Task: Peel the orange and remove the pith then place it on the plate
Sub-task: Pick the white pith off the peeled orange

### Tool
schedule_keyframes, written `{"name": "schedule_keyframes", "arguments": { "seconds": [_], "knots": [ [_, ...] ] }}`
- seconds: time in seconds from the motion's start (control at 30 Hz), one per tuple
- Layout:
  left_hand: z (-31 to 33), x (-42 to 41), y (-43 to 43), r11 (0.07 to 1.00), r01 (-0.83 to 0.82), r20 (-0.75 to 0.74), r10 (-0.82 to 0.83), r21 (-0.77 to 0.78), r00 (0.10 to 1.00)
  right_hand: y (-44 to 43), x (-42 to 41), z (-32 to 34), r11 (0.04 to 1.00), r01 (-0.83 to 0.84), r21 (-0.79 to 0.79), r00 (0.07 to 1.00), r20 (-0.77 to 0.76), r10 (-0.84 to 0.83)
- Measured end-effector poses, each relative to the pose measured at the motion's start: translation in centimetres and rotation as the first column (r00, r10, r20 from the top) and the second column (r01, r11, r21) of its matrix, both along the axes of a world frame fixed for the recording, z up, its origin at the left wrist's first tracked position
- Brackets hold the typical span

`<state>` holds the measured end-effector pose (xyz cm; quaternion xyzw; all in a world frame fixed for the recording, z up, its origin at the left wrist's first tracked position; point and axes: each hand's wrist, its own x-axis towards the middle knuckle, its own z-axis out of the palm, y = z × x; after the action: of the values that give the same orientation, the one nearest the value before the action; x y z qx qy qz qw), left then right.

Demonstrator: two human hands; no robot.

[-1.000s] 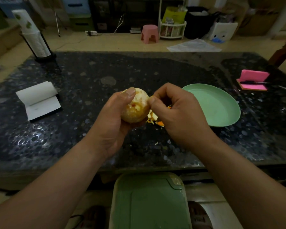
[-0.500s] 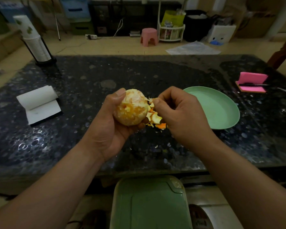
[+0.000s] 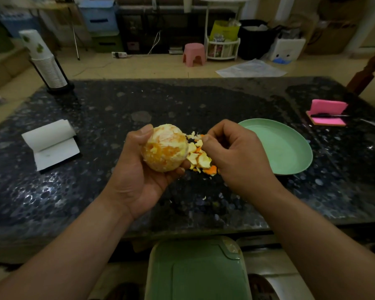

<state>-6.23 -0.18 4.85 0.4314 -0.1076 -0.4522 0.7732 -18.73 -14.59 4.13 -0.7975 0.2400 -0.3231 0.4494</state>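
My left hand (image 3: 139,176) grips a mostly peeled orange (image 3: 165,147) above the dark stone table (image 3: 117,109); pale pith patches still cling to the fruit. My right hand (image 3: 238,159) is just to its right with fingers curled, thumb and fingertips pinched together; whether a bit of pith is between them I cannot tell. A heap of peel scraps (image 3: 200,158) lies on the table between the two hands. The empty green plate (image 3: 290,148) sits to the right, partly hidden by my right hand.
A notepad (image 3: 50,144) lies at the left and a stack of paper cups (image 3: 46,61) at the far left corner. Pink sticky notes with a pen (image 3: 327,115) are at the right. A green bin lid (image 3: 197,271) is below the near table edge.
The orange has turned in my left hand and shifted left, away from my right hand. My right hand has drawn back a little, uncovering the peel heap.
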Motion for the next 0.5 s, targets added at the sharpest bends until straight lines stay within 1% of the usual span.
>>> {"name": "schedule_keyframes", "arguments": {
  "seconds": [0.2, 0.37, 0.5],
  "knots": [
    [-0.02, 0.30, 0.09, 1.000, -0.009, -0.052, 0.009, -0.006, 0.999, -0.30, -0.08, -0.04, 1.000, 0.021, 0.007, 1.000, -0.005, -0.021],
    [-0.28, 0.60, 0.18, 0.999, 0.029, -0.079, -0.031, -0.024, 0.996, -0.40, 0.05, -0.18, 0.999, 0.038, 0.001, 0.999, -0.015, -0.038],
    [-0.31, 0.82, 0.39, 0.997, 0.049, -0.103, -0.054, -0.054, 0.993, -0.79, 0.08, -0.51, 0.997, 0.069, -0.035, 0.996, -0.056, -0.071]
  ]
}}
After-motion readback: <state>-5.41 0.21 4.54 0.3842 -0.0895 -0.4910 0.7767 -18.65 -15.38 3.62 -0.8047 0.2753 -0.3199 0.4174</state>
